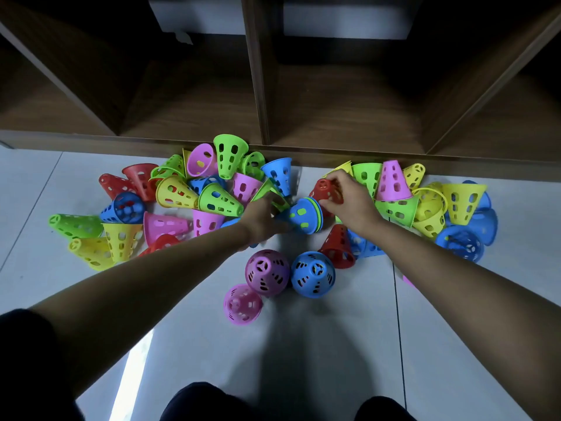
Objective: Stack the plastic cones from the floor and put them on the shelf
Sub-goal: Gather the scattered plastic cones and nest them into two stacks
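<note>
Several perforated plastic cones in red, yellow, green, pink and blue lie scattered on the tiled floor below a dark wooden shelf (343,117). My left hand (263,217) grips a short stack of cones (305,215) lying on its side, blue outermost with green and yellow rims showing. My right hand (344,196) is closed on a red cone (326,189) just right of the stack, tip pointing left. A purple cone (267,272) and a blue cone (313,274) stand upright close to me.
The shelf has open cubbies divided by upright boards (258,74); its base board (273,151) runs along the floor behind the pile. A pink cone (243,303) lies near my knees. Bare tiles (303,344) stretch between the pile and me.
</note>
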